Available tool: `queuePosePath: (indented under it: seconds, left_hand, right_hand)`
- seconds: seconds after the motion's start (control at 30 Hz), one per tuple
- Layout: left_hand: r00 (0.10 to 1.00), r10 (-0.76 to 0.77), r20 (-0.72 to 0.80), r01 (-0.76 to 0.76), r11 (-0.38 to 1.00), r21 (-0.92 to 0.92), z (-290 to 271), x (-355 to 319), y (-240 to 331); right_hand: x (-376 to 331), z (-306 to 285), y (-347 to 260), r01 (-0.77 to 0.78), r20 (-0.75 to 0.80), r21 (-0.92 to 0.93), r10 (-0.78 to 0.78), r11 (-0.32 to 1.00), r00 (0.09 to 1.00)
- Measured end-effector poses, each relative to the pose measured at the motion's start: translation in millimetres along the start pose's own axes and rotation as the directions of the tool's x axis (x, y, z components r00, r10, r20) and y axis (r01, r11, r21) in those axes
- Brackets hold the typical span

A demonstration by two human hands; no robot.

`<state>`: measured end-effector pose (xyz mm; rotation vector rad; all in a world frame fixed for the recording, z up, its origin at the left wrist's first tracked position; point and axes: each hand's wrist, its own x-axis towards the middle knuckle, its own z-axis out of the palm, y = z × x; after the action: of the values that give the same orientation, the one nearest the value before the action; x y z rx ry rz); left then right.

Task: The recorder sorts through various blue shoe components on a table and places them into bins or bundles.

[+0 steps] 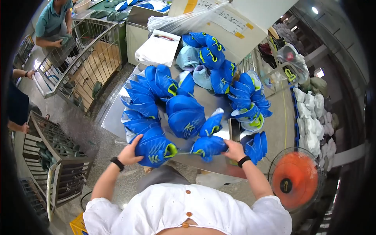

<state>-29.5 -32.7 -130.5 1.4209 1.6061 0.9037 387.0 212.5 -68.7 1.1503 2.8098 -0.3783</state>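
My left hand (pixel 131 151) is closed on the outer end of a blue shoe upper (pixel 153 149) with yellow-green lining at its opening. On the other side, my right hand (pixel 235 151) grips a similar blue upper (pixel 210 146), slightly blurred. Both are held at the near edge of a metal table (pixel 113 119). Behind my left hand runs a nested row of blue uppers (pixel 141 98). A middle stack (pixel 185 117) stands between my hands, farther back. More blue uppers (pixel 248 100) are bunched at the right, and a loose one (pixel 256 148) lies beyond my right hand.
Pale grey-blue uppers (pixel 188 58) lie farther back, near a white paper pad (pixel 158 47) with pens. An orange fan (pixel 295 180) stands close at the right. Slatted carts (pixel 58 164) and a railed trolley (pixel 92 64) are at the left, beside two other people (pixel 53 23).
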Motion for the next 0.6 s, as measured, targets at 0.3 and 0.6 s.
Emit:
queuePosePath:
  seconds: [0.3,0.6]
  left_hand:
    - [0.949,-0.171,0.266,0.063,0.926,0.371,-14.0,20.3,41.4]
    - [0.937,-0.162,0.311,0.038,0.929,0.368,-16.8,28.0,63.8]
  right_hand:
    - [88.4,-88.6,-0.4,0.035,0.592,0.321,-0.230,0.947,0.772]
    - [354.1,-59.5,-171.4,0.735,-0.074,-0.212,-0.761,0.644,0.645]
